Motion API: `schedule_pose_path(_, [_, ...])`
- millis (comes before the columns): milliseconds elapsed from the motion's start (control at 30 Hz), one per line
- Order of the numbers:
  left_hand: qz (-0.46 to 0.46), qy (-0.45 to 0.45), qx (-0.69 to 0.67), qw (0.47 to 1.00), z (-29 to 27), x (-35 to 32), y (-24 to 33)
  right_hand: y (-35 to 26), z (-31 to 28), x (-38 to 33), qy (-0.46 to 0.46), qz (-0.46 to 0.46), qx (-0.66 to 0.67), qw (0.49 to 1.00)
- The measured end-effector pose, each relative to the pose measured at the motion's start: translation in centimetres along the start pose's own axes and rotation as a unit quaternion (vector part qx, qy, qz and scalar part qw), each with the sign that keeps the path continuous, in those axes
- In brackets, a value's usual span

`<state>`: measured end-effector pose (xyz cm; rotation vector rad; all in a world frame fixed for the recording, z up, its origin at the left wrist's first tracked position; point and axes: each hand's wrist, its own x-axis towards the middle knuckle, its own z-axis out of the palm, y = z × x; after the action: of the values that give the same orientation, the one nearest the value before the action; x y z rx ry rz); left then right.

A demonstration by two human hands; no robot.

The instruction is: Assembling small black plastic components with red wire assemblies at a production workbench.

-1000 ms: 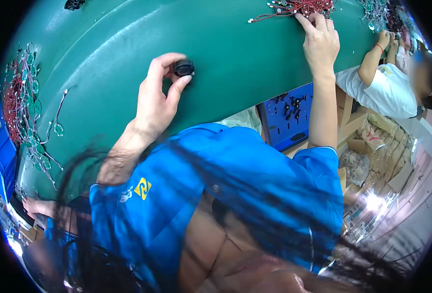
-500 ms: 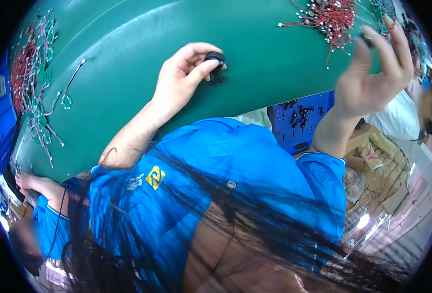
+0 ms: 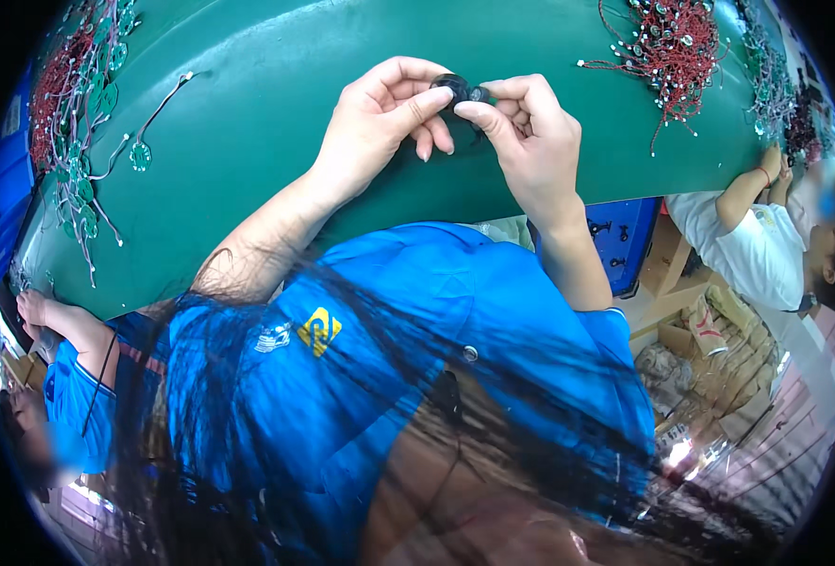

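Over the green table mat (image 3: 276, 104), my left hand (image 3: 365, 123) pinches a round black plastic part (image 3: 451, 87) between thumb and fingers. My right hand (image 3: 538, 141) comes in from the other side, its thumb and forefinger closed on a smaller round black piece (image 3: 479, 95). The two black pieces meet or nearly meet; whether they are joined I cannot tell. Fingertips cover much of both.
Green ring-shaped circuit boards with wires (image 3: 82, 184) lie at the left, one board (image 3: 141, 156) apart from them. A red wire bundle (image 3: 678, 61) sits far right. A blue bin (image 3: 625, 241) stands by the near edge. Co-workers' hands (image 3: 771, 165) (image 3: 35, 309) work at both ends.
My right hand has swung left from the far right side, bringing a small black piece to the round part in my left hand. My left hand has moved slightly right and away from me.
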<state>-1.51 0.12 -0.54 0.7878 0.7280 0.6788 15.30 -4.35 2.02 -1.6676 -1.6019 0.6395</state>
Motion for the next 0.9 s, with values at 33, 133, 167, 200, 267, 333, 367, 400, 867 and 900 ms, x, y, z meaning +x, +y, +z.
schedule_pose_path(33, [0.007, 0.008, -0.004, 1.0, 0.1, 0.1, -0.1, 0.3, 0.2, -0.2, -0.004, 0.014, 0.019, 1.0])
schedule_pose_path(133, [0.028, 0.034, -0.016, 0.999, 0.4, 0.2, -0.4, 0.7, 0.4, -0.4, -0.016, 0.055, 0.075, 0.996])
schedule_pose_path(167, [0.028, 0.034, -0.016, 0.999, 0.4, 0.2, -0.4, 0.7, 0.4, -0.4, -0.016, 0.055, 0.075, 0.995])
schedule_pose_path(200, [0.034, 0.027, -0.003, 0.999, 0.4, 0.3, -0.2, 0.7, 0.3, -0.4, -0.022, 0.064, 0.098, 0.993])
schedule_pose_path(267, [0.045, 0.012, 0.024, 0.999, 0.3, 0.4, 0.0, 0.7, 0.0, -0.3, -0.033, 0.081, 0.142, 0.986])
schedule_pose_path(333, [0.051, 0.004, 0.037, 0.998, 0.1, 0.4, 0.2, 0.6, -0.1, -0.2, -0.037, 0.089, 0.165, 0.982])
schedule_pose_path(367, [0.04, -0.005, 0.045, 0.998, -0.2, 0.4, 0.3, 0.4, -0.2, -0.2, -0.031, 0.101, 0.188, 0.976])
schedule_pose_path(400, [0.03, -0.015, 0.052, 0.998, -0.4, 0.4, 0.4, 0.2, -0.2, -0.2, -0.024, 0.114, 0.211, 0.97])
schedule_pose_path(867, [0.054, -0.012, 0.051, 0.997, -0.3, 0.0, -0.5, 0.5, 0.9, -1.0, 0.005, -0.057, 0.031, 0.998])
schedule_pose_path(900, [0.062, -0.006, 0.066, 0.996, 0.0, -0.1, -0.4, 0.5, 0.9, -0.9, 0.006, -0.08, 0.009, 0.997])
